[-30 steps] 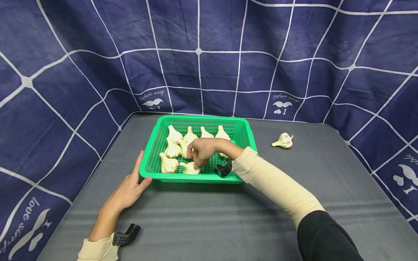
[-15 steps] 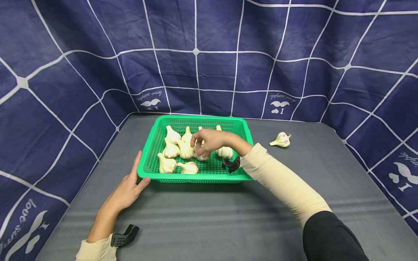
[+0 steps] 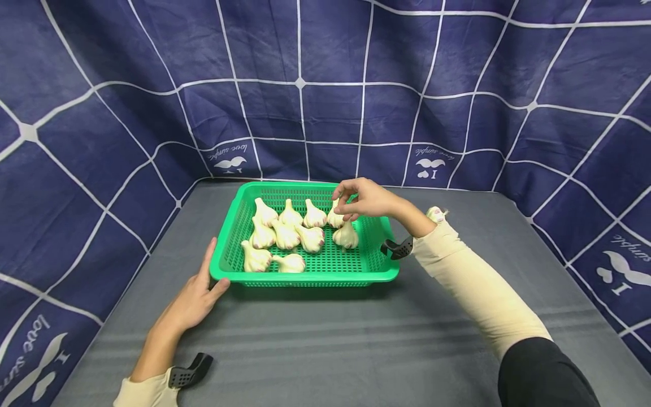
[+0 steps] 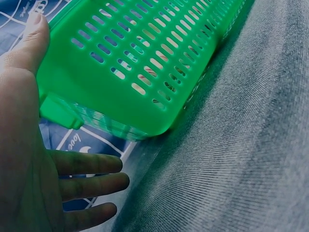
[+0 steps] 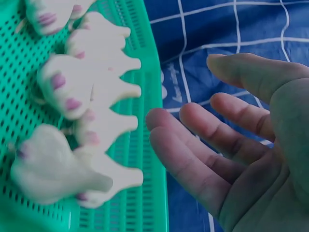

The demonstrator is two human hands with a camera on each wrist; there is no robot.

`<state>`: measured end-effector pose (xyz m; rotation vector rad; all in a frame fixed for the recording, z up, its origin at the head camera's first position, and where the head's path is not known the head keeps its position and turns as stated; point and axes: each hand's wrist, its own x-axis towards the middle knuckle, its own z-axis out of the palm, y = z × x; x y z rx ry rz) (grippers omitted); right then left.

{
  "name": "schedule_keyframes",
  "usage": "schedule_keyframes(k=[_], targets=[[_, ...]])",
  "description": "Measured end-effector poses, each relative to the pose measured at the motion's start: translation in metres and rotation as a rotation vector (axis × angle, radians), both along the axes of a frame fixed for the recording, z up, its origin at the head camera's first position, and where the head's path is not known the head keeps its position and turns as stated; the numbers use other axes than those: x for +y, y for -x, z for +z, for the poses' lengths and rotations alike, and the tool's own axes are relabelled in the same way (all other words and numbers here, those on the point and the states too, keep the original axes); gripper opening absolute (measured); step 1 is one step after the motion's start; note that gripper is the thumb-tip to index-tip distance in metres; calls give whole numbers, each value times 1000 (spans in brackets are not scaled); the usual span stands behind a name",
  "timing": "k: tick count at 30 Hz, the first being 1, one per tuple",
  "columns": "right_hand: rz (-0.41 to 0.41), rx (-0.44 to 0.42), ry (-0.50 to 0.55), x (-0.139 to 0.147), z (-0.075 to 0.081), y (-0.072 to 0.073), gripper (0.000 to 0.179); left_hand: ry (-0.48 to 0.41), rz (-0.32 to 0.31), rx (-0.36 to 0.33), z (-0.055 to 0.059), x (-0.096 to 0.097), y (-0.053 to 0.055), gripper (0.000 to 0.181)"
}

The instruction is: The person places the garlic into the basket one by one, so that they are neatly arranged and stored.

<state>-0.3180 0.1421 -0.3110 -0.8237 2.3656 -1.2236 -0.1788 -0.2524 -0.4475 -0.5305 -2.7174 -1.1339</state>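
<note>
A green plastic basket [image 3: 305, 277] holds several whole garlic bulbs [image 3: 312, 239] with pale skins and purple marks. My left hand [image 3: 193, 299] rests on the basket's near left corner; in the left wrist view its thumb lies along the rim and its visible fingers stretch straight out. Above the far right part of the basket hovers my right hand [image 3: 368, 199], its fingers loosely bent. In the right wrist view that palm [image 5: 265, 188] faces the camera and holds nothing, beside the green rim. Nearest below it in the head view is a garlic bulb [image 3: 346, 236].
One more garlic bulb [image 3: 436, 214] lies on the grey table cloth [image 3: 315, 339] right of the basket, partly hidden by my right forearm. A blue curtain [image 3: 335, 107] with white grid lines stands behind and at both sides.
My right hand has lifted from the garlic bulb at the basket's front and moved right and toward the back. Bulbs it covered now show. My left hand keeps its place on the corner.
</note>
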Motion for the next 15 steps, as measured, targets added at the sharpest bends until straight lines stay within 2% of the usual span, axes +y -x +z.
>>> schedule_keyframes(k=[5, 15], targets=[[-68, 14, 46, 18, -4, -1, 28, -5, -2, -3, 0, 0, 0, 84], [-186, 111, 67, 59, -10, 1, 25, -12, -5, -2, -2, -1, 1, 85]])
